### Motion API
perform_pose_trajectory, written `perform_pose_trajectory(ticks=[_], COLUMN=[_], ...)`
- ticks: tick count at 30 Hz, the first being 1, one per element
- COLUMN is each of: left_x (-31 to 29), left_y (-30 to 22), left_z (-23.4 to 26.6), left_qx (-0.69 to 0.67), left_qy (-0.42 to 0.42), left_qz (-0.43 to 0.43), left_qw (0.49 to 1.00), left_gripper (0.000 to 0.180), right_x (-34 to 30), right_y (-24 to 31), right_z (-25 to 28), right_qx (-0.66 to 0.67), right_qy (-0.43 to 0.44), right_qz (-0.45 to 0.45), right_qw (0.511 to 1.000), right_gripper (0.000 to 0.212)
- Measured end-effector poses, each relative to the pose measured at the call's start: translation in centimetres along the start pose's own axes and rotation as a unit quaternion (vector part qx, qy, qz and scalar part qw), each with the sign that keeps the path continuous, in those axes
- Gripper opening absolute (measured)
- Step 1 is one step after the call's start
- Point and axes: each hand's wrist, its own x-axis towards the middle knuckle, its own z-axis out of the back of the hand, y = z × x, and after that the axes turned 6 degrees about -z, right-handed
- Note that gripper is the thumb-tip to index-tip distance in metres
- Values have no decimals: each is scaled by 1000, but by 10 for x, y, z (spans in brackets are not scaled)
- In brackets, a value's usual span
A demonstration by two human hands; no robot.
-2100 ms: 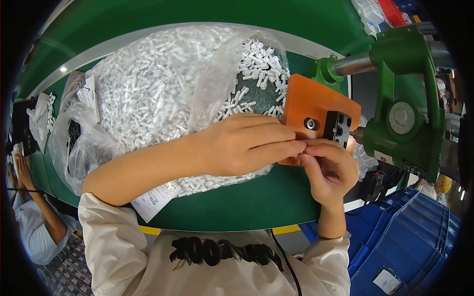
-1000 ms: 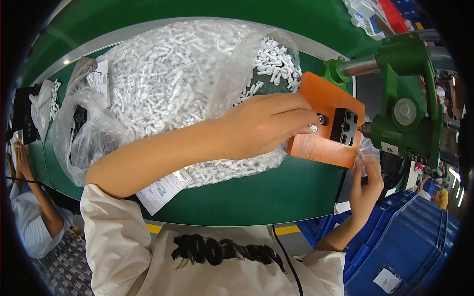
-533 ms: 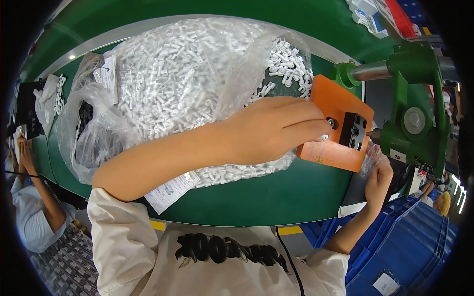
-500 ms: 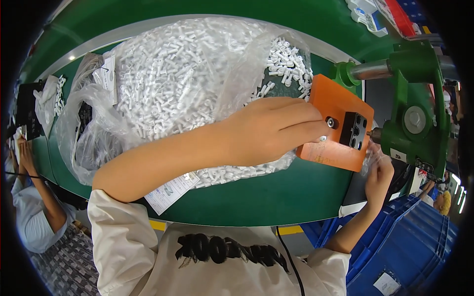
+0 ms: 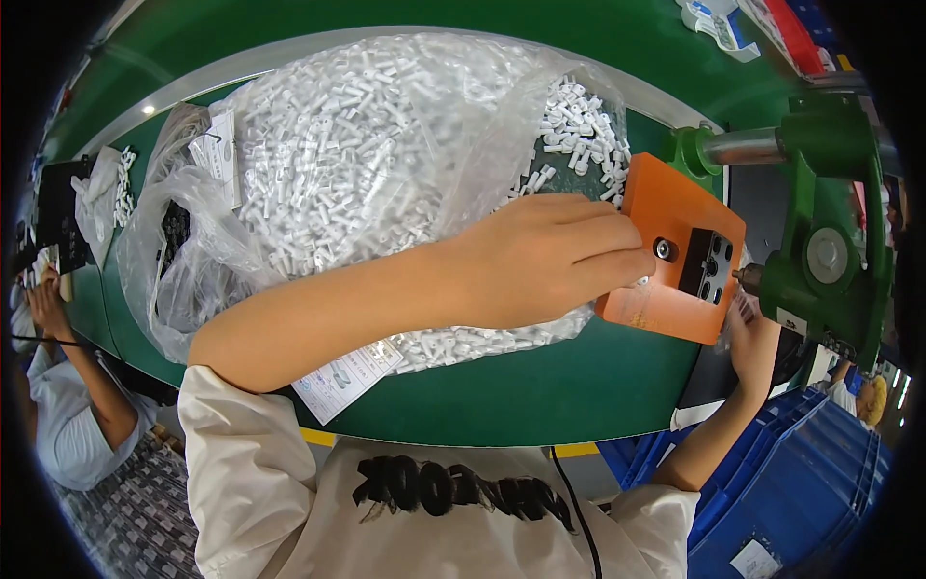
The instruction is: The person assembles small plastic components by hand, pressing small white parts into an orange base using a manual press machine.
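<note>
Toward half past eight from the black block [image 5: 707, 265] on the orange plate [image 5: 683, 222], the left hand [image 5: 555, 259] pinches a small white part [image 5: 643, 281], barely showing past the fingertips. Down at five o'clock, I can't tell whether the right hand's [image 5: 754, 345] fingers, partly hidden behind the plate, grip anything. To my eye, a slack pinch could let that part slip or twist; and a fingertip straying between the block and the green press [image 5: 815, 251] at three o'clock could get nipped.

Wide, downward, head-worn fisheye view
</note>
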Motion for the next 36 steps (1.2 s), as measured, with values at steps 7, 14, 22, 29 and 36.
perform_pose_trajectory(ticks=[7, 14, 22, 29, 36], left_x=[-3, -4, -2, -4, 0], left_y=[0, -1, -2, -1, -1], left_z=[3, 1, 1, 1, -1], left_qx=[-19, -22, -35, -32, -39], left_qy=[15, 6, 21, 17, 19], left_qz=[24, 29, 47, 36, 35], left_qw=[999, 999, 998, 999, 998], left_gripper=[29, 29, 20, 20, 22], right_x=[-7, -13, -17, -17, -59], right_y=[30, 22, 27, 33, 99], right_z=[-8, -6, -4, -3, 27], right_qx=[-158, -251, -268, -273, -219], right_qy=[55, -6, -68, -40, -63], right_qz=[-28, 9, 81, 108, 59], right_qw=[986, 968, 958, 955, 972], right_gripper=[34, 30, 30, 31, 9])
